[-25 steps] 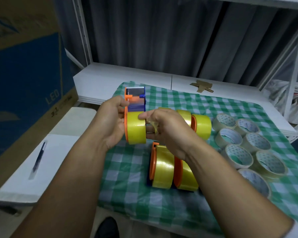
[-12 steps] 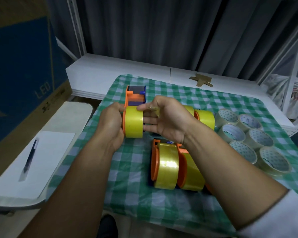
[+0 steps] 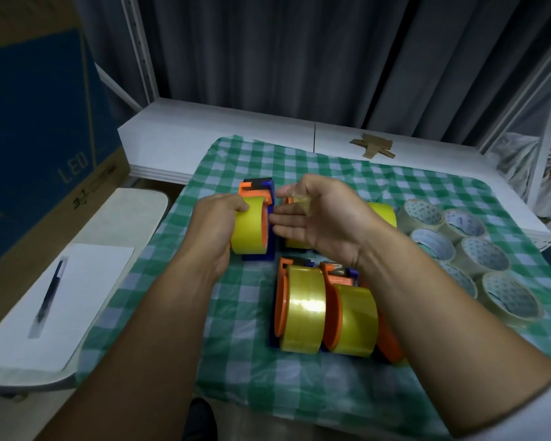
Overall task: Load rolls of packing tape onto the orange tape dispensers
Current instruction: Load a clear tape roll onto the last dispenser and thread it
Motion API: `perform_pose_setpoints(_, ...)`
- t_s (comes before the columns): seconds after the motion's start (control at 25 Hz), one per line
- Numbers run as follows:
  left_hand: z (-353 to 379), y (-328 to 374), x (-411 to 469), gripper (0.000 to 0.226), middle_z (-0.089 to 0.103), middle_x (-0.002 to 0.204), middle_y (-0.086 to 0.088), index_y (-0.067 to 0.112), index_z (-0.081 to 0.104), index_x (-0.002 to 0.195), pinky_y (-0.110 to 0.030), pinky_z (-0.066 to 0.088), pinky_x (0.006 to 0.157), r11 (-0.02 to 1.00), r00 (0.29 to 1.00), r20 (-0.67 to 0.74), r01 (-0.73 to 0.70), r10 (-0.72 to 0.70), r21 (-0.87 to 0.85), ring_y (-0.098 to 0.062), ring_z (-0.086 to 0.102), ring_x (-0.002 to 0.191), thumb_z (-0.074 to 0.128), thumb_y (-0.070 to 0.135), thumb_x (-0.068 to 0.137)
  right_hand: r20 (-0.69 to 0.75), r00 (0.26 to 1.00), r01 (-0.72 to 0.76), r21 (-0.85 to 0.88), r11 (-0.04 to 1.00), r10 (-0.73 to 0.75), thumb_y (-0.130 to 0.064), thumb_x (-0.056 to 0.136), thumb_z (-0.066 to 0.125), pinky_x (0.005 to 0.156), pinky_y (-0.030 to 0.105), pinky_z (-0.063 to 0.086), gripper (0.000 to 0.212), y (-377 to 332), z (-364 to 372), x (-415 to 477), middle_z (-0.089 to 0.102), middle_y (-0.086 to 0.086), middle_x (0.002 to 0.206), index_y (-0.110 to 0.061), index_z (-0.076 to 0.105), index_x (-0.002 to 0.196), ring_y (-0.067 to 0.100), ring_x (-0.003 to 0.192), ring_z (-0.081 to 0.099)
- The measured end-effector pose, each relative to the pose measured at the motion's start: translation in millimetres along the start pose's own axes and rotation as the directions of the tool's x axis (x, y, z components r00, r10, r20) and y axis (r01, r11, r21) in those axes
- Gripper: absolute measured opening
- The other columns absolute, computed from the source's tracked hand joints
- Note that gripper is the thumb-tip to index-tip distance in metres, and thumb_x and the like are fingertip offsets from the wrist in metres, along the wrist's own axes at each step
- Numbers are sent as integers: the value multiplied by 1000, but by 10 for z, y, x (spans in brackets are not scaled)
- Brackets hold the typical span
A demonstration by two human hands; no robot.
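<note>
closest to the body, at 6 o'clock on the surface point(image 3: 236, 361), two loaded dispensers point(image 3: 328, 313) stand side by side and touching: glossy amber tape wound on orange plastic wheels over blue bases. just beyond them at 10 o'clock, the left hand point(image 3: 217, 224) grips the yellow roll point(image 3: 247, 229) round its rim, fingers curled over the top. the roll sits on the orange tape dispenser point(image 3: 256, 190), whose blue foot seems to rest on the checked cloth.

half a second ago the right hand point(image 3: 318, 221) lay flat against the roll's side. now it has swung off toward 3 o'clock and turned palm up, fingers straight, while thumb and forefinger pinch a small strip of clear tape point(image 3: 296, 198). whether that strip still joins the roll i cannot tell. i judge the roll is seated and the step in hand is leading the tape end to the cutter head at 12 o'clock.

the strip looks thin, limp and sticky, likely to cling to skin. farther out at 3 o'clock lie loose rolls point(image 3: 477, 256), pale and flat, with printed card cores, probably still to load. past the cloth, a white shelf point(image 3: 236, 128) carries a cardboard scrap point(image 3: 374, 146).
</note>
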State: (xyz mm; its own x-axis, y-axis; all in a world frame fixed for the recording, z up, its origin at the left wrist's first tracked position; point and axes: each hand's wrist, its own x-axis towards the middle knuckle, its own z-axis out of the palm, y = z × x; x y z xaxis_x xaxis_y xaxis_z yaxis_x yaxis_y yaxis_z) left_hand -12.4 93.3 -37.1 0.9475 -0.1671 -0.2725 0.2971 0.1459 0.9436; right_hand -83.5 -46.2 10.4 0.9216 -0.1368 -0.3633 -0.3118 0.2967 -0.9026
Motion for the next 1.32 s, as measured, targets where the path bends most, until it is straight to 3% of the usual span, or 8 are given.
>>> perform_pose_setpoints(0.32, 108, -162, 163, 11, 59, 80, -12, 9, 60, 81, -34, 47, 61, 994, 999, 44, 10, -14, 106, -23, 57, 65, 61, 0, 88, -95, 984, 160, 74, 984, -152, -11, 95, 42, 103, 44, 53, 34, -97, -450, -258, 59, 26, 131, -1, 60, 122, 33, 121, 62)
perform_pose_setpoints(0.52, 196, -269, 266, 7, 63, 91, -12, 13, 63, 78, -51, 52, 91, 990, 999, 50, 8, -16, 144, -29, 60, 91, 67, 13, 73, -104, 973, 210, 31, 977, -205, -9, 94, 44, 98, 43, 56, 32, -127, -518, -314, 63, 21, 129, -1, 63, 119, 29, 118, 66)
perform_pose_setpoints(0.64, 229, -314, 315, 6, 65, 97, -15, 13, 64, 81, -55, 50, 98, 987, 999, 36, 31, -37, 155, -34, 63, 99, 67, 12, 76, -109, 973, 211, 44, 977, -205, -9, 94, 44, 96, 44, 57, 31, -107, -557, -317, 64, 21, 127, -2, 65, 116, 28, 115, 68)
perform_pose_setpoints(0.88, 262, -298, 386, 9, 61, 93, -13, 13, 62, 79, -54, 51, 93, 982, 999, 29, 14, -19, 186, -29, 59, 92, 65, 17, 72, -111, 973, 210, 61, 976, -203, -9, 91, 47, 95, 45, 58, 31, -100, -611, -324, 67, 21, 124, -2, 67, 113, 27, 112, 70)
perform_pose_setpoints(0.96, 272, -299, 393, 14, 58, 90, -13, 12, 60, 80, -47, 49, 82, 979, 999, 44, 6, -16, 206, -27, 56, 87, 64, 19, 69, -111, 973, 211, 52, 976, -204, -8, 93, 45, 95, 45, 58, 30, -96, -621, -335, 67, 20, 124, -2, 67, 113, 27, 113, 70)
perform_pose_setpoints(1.04, 284, -320, 408, 16, 57, 89, -11, 13, 60, 86, -42, 46, 77, 974, 999, 50, -15, 4, 226, -25, 54, 83, 62, 20, 72, -106, 972, 216, 57, 975, -209, -8, 92, 47, 95, 45, 58, 29, -95, -634, -344, 68, 21, 124, -2, 67, 112, 28, 112, 70)
perform_pose_setpoints(1.2, 282, -368, 444, 18, 67, 100, -10, 8, 67, 104, -47, 51, 93, 969, 998, 42, -52, 43, 241, -29, 62, 97, 59, 14, 88, -117, 971, 217, 54, 975, -210, -8, 93, 46, 95, 47, 58, 28, -93, -652, -367, 69, 22, 121, -2, 67, 111, 29, 109, 71)
perform_pose_setpoints(1.32, 270, -383, 485, 37, 71, 111, -10, 3, 65, 118, -53, 52, 101, 966, 998, 30, -55, 49, 253, -29, 65, 105, 59, 18, 85, -118, 970, 217, 43, 975, -211, -7, 93, 46, 93, 48, 59, 27, -95, -655, -391, 69, 22, 120, -2, 67, 110, 30, 108, 72)
